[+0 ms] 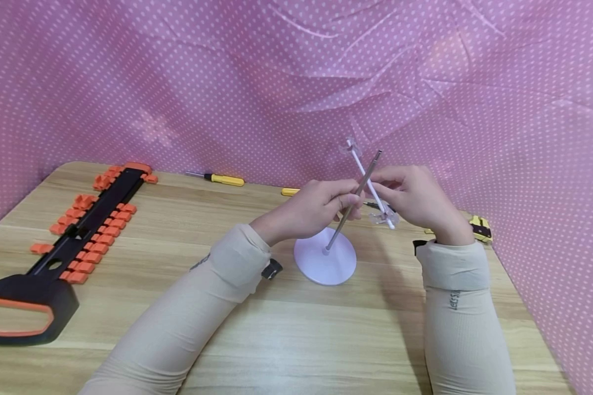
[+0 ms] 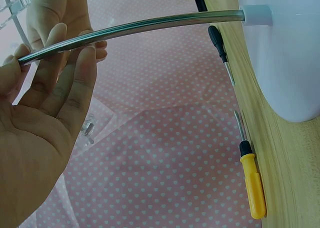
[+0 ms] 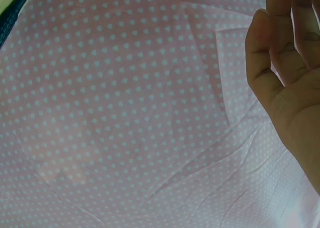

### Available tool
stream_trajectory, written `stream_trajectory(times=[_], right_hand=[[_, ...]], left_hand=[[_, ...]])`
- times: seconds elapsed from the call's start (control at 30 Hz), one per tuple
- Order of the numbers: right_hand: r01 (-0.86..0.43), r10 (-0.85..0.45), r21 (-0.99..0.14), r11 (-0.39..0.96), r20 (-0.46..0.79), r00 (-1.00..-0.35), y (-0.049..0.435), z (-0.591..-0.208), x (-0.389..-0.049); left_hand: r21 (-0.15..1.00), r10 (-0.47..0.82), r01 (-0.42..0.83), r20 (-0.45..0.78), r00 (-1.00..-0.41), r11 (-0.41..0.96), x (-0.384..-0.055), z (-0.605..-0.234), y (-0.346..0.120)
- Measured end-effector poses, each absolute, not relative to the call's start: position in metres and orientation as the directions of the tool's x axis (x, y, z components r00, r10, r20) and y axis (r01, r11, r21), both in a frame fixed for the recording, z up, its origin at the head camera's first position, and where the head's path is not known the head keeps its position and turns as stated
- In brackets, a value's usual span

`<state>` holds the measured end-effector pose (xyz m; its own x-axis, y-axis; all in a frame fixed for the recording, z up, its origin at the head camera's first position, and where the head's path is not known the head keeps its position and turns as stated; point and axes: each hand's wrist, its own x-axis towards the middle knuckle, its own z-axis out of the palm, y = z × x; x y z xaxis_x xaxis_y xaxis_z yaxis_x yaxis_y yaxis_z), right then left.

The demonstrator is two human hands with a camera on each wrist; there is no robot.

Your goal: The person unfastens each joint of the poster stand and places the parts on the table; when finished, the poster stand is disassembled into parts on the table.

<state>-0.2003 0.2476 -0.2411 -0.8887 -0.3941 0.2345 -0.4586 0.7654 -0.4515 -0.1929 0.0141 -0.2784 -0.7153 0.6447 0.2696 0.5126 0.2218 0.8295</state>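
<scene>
A slim metal rod [image 1: 348,214] rises at a slant from a round white base [image 1: 321,269] on the table. My left hand [image 1: 316,208] pinches this rod along its upper part, and in the left wrist view the fingers [image 2: 75,87] lie against it. Behind the rod, a thin white bar [image 1: 359,163] crosses at an angle, with a clear plastic clip [image 1: 351,148] near each end. The fingers of my right hand [image 1: 415,195] hold the bar around its middle. In the right wrist view only part of the right hand [image 3: 295,82] shows; its held bar is out of sight.
At left lies a long black rack [image 1: 111,192] with orange clips and a looped handle. Along the back edge are a yellow screwdriver [image 1: 227,180], another yellow handle [image 1: 290,192] and a black-handled screwdriver [image 2: 217,40]. A yellow-and-black item [image 1: 481,229] sits at right. Pink dotted cloth [image 1: 227,82] surrounds the table.
</scene>
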Motion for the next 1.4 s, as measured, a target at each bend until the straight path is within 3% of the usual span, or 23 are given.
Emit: stream_trajectory(times=[1.4], right_hand=[[-0.43, -0.41, -0.402, 0.808, 0.139, -0.901, 0.2489, -0.2449, -0.2032]], left_hand=[[0.836, 0.642, 0.502, 0.263, -0.72, 0.221, -0.1925, -0.2789, 0.014]])
